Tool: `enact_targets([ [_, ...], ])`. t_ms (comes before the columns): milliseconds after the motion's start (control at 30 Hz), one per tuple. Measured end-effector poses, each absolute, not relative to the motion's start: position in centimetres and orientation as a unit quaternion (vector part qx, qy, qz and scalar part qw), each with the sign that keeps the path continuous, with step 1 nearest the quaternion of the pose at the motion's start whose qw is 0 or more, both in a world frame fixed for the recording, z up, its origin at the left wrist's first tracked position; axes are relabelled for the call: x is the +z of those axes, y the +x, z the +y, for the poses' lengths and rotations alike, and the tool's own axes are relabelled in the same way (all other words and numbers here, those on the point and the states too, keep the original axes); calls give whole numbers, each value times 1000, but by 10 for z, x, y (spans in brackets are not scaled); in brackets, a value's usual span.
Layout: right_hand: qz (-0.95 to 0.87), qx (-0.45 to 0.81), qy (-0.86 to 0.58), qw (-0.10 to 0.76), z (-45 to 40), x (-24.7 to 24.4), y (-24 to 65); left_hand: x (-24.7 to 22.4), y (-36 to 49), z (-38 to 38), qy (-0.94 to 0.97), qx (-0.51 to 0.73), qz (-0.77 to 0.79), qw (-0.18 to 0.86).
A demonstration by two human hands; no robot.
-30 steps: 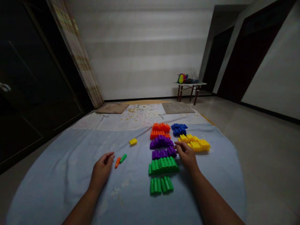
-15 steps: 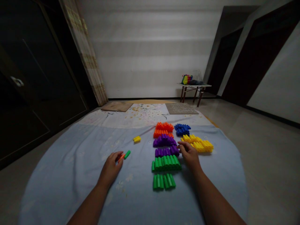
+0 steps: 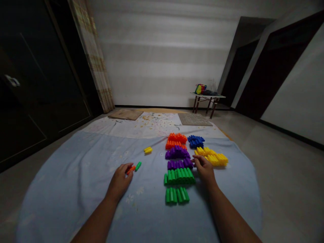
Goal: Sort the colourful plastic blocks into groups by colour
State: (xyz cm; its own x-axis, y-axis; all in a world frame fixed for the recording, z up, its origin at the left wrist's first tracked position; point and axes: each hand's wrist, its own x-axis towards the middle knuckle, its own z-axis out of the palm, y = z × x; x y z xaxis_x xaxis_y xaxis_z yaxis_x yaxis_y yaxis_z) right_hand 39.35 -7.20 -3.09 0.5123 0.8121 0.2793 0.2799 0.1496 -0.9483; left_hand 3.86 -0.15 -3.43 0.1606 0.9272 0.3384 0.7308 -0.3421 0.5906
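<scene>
My left hand [image 3: 120, 179] rests on the blue cloth, its thumb and fingers curled around a small orange plastic stick [image 3: 131, 169]. Just beyond its fingertips lies a green stick [image 3: 138, 166]. Over to the right, my right hand [image 3: 205, 170] has its fingers apart at the right end of a row of purple sticks [image 3: 179, 164]; whether they touch is hard to make out. Behind that row is a purple stack [image 3: 177, 152]; nearer me are a stacked green row [image 3: 180, 176] and a smaller green group [image 3: 177, 195].
Orange sticks [image 3: 176, 138], blue sticks [image 3: 195, 141] and yellow sticks [image 3: 212, 156] are piled at the back right. A few yellow sticks [image 3: 148, 150] lie mid-table. Two flat boards [image 3: 126, 114] [image 3: 194, 119] sit along the far edge. A small side table [image 3: 208, 96] stands beyond.
The view has shifted slightly. Both hands stay in nearly the same places, and the rows of sticks look unchanged.
</scene>
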Motion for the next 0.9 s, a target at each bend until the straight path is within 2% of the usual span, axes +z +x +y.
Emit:
enact_targets([
  [400,-434,189,-617,629,-70,-29,394,-31,39,-3,747,305,560,186],
  [600,-440,191,-617,624,-68,-29,393,-2,67,10,755,291,579,96],
  [767,-448,203,-612,620,-67,-33,393,17,114,40,804,174,569,17],
  [900,-441,216,-604,627,-66,-35,394,11,131,62,799,136,586,11],
])
